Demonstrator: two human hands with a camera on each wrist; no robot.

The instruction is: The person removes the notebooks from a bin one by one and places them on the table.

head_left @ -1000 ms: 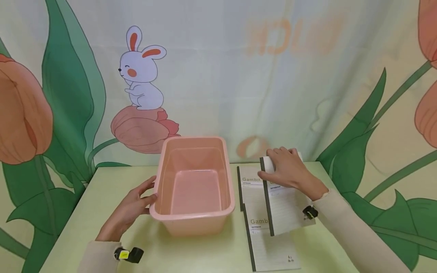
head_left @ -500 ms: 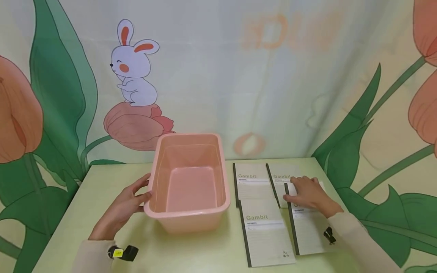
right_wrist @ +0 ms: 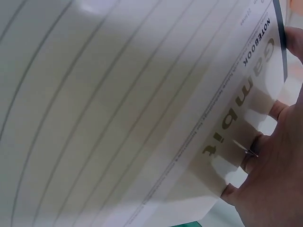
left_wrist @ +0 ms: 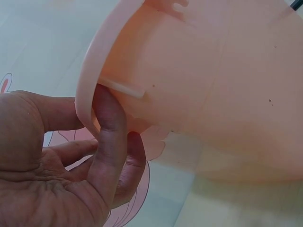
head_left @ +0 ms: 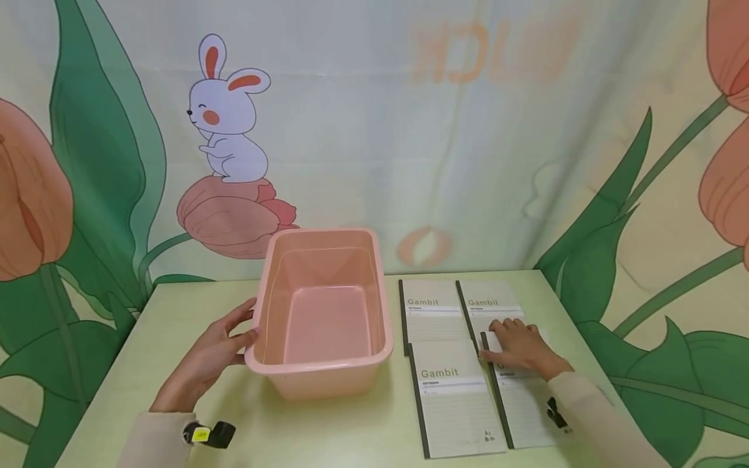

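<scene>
A pink plastic bin (head_left: pixel 318 380) stands left of the middle of the table with nothing inside. My left hand (head_left: pixel 210 354) pinches its left rim (left_wrist: pixel 90 78), thumb and fingers on either side of the edge. My right hand (head_left: pixel 521 348) grips the top end of the front right notebook (head_left: pixel 529 406), thumb at the dark spine and fingers over the top edge (right_wrist: pixel 227 172). That notebook lies low beside the front left notebook (head_left: pixel 456 409). Behind these are the back left notebook (head_left: pixel 433 325) and the back right notebook (head_left: pixel 488 309), all pale with dark spines and "Gambit" lettering.
The pale green table (head_left: pixel 170 318) ends at a hanging backdrop (head_left: pixel 363 130) printed with a rabbit and tulips. The notebooks sit close together, right of the bin. Small black cameras are strapped to both wrists.
My right hand has brought its notebook down from above the back row to the front right, then shifted it slightly left and nearer. The left hand stays at the bin's rim.
</scene>
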